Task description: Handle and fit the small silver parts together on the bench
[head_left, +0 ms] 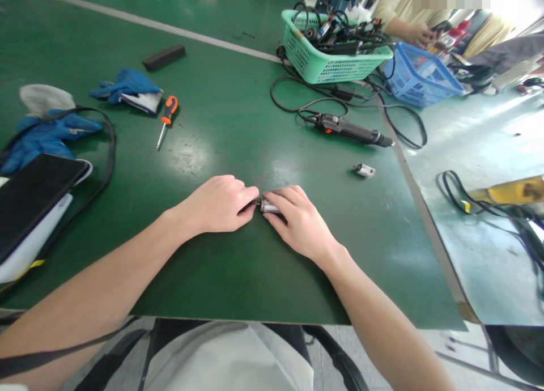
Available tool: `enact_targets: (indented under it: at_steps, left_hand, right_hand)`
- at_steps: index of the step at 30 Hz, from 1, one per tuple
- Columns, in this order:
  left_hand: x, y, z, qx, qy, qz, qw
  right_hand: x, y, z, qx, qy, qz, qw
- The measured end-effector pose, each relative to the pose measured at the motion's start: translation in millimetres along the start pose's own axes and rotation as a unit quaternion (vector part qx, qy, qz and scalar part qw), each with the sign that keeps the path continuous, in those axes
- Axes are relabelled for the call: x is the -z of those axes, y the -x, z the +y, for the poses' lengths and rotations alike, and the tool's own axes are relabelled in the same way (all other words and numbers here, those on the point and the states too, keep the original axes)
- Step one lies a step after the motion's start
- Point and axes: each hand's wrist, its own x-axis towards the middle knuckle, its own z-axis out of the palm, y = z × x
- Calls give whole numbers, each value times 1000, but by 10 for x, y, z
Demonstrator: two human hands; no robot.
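Note:
My right hand (300,218) is closed round a small silver motor (270,205), which lies low over the green table with its end toward the left. My left hand (223,205) is closed in a pinch at that end, by a thin dark part that sticks out of the motor. What those left fingers hold is hidden. A second small silver motor (364,170) lies on the table to the right. Beyond it rests a black electric screwdriver (351,130) with its cable.
Screwdriver (169,110), blue gloves (130,88) and black bar (164,58) lie at back left; a phone (40,192) is at left. A green basket (335,65) of cables and a blue basket (420,76) stand at back right, near another person's hands (423,35).

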Motion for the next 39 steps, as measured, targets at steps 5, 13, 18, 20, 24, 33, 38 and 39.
enact_targets:
  at_steps: [5,13,18,20,24,33,38,39]
  left_hand:
    - [11,5,3,-4,-1,4,1000]
    - [12,4,4,-6,4,11,1000]
    - [7,8,0,-6,10,9,1000]
    - [7,11,-1,-8,8,7,1000]
    - [-2,8,-4,-11,-1,4,1000]
    - [-10,6,-6,-19,0,13,1000]
    - [-6,6,-3,-24,-5,11,1000]
    - [-6,5,-4,-23,-7,9,1000]
  right_hand:
    - [5,-3,-5,0,0,-1,1000]
    - [-1,-2,1,-2,-1,-2,1000]
    - [-6,4,8,-4,-6,-4,1000]
    - [-8,6,12,-3,-6,-3,1000]
    - [0,3,10,-2,-3,-3,1000]
    - [8,-1,13,-3,-4,-9,1000]
    - [9,-6,5,-3,-2,-11,1000]
    - [16,-9,0,-1,0,-11,1000]
